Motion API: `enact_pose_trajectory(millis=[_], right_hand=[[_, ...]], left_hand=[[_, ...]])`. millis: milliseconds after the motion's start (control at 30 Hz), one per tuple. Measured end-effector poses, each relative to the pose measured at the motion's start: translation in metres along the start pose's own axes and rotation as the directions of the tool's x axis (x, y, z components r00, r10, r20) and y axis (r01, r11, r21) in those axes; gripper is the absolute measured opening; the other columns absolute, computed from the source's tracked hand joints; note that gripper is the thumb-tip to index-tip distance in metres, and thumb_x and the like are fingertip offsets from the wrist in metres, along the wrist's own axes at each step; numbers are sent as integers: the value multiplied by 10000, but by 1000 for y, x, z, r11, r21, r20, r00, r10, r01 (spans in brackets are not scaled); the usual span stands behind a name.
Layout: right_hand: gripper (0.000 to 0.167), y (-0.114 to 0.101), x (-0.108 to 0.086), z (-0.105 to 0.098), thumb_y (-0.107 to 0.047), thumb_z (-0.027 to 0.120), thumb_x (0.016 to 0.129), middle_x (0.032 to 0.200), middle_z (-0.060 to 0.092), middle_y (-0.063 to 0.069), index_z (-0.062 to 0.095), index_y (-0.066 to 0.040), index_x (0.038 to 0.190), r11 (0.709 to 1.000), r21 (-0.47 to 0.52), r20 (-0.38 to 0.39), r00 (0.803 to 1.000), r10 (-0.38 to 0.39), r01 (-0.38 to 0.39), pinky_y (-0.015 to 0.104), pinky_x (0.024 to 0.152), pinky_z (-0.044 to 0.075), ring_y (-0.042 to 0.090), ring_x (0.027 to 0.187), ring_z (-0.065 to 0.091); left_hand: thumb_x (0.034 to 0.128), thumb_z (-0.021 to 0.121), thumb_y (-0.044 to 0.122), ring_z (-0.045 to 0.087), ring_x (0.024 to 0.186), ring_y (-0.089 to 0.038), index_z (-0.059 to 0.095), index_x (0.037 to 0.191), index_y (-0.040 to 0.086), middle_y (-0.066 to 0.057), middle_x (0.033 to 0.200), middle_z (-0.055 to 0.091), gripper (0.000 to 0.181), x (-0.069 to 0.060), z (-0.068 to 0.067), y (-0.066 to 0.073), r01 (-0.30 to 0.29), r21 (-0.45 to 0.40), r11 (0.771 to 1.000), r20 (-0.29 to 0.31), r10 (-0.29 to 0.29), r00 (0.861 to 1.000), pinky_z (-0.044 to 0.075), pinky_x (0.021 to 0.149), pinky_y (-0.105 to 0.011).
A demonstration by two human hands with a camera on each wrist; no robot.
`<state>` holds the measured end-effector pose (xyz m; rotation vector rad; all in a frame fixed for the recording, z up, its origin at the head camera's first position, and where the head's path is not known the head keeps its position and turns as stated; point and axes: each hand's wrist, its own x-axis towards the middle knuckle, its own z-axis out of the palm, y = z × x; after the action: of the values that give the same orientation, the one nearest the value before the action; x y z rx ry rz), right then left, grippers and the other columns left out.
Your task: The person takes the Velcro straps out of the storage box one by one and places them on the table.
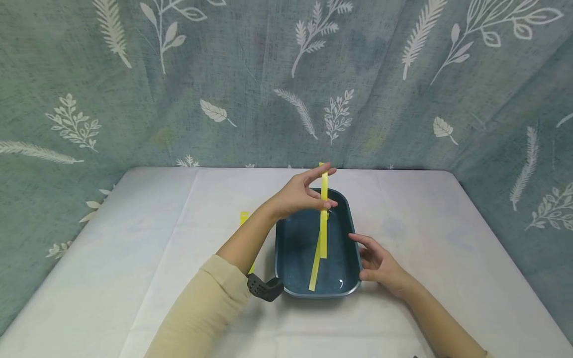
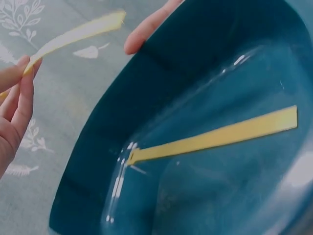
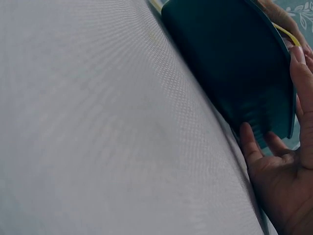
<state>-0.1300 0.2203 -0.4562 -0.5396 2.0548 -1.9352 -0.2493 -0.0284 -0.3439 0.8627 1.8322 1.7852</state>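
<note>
A deep blue rectangular dish (image 1: 297, 248) stands on the white table. Above its far part the left hand (image 1: 302, 194) pinches a yellow strip (image 1: 324, 233), which hangs down over the dish; in the left wrist view that strip (image 2: 78, 33) sticks out from the fingertips. A second yellow strip (image 1: 315, 271) lies inside the dish, flat on its bottom in the left wrist view. The right hand (image 1: 380, 268) holds the dish's right side, fingers on the rim and outer wall (image 3: 230, 63).
Another yellow strip (image 1: 243, 217) lies on the table (image 1: 179, 278) left of the dish, partly hidden by the left forearm. A dark band (image 1: 265, 288) is on the left wrist. Behind the table hangs a leaf-patterned cloth (image 1: 250, 74).
</note>
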Motion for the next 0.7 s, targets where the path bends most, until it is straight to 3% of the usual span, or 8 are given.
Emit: enact_pose_trajectory(millis=[433,700], right_hand=[[805,0,0,0,-190,786,778,1523,211,147,343,-105,1445,1000,30,9,1000,-6,6,218,977,425,233,1304,390],[813,1,-1,-2,-179,789,773,1514,228,131,338,-83,1443,999,50,14,1000,-15,14,228,967,440,117,1241,446]], left_hand=[[814,690,-31,683,968,-238,270,1498,270,105,1505,347,857,-31,-28,12,23,10,1000,-41,-23,999,509,905,-341],[819,693,-21,681,972,-244,245,1505,266,104,1527,303,868,-54,-50,10,51,22,998,-61,-49,997,514,888,-310]])
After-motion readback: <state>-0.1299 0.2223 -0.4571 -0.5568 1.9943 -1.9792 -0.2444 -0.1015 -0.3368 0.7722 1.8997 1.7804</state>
